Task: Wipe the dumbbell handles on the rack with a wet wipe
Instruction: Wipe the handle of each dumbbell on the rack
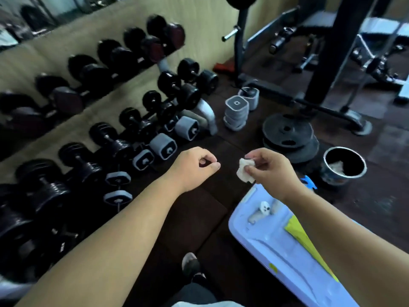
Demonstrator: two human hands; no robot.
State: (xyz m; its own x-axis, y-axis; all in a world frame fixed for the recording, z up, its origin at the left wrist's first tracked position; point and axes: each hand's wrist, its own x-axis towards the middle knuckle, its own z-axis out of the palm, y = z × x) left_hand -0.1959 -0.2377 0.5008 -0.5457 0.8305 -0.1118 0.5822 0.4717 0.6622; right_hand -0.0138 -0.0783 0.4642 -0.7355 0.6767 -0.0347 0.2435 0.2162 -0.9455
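My right hand [269,168] pinches a crumpled white wet wipe [244,172] over the dark floor. To its left, my left hand [194,166] hovers with its fingers curled and nothing in it. The dumbbell rack [93,89] runs along the left wall in two tiers, holding black dumbbells [106,140] and grey-ended dumbbells [162,146]. Both hands are clear of the rack, to the right of its lower tier.
A light blue wipe pack [272,238] lies at lower right under my right forearm. A metal-rimmed bin [344,166] with used wipes stands on the right. Stacked weight plates [287,134], grey plates [235,111] and a bench frame [309,100] sit behind. My shoe [190,264] shows below.
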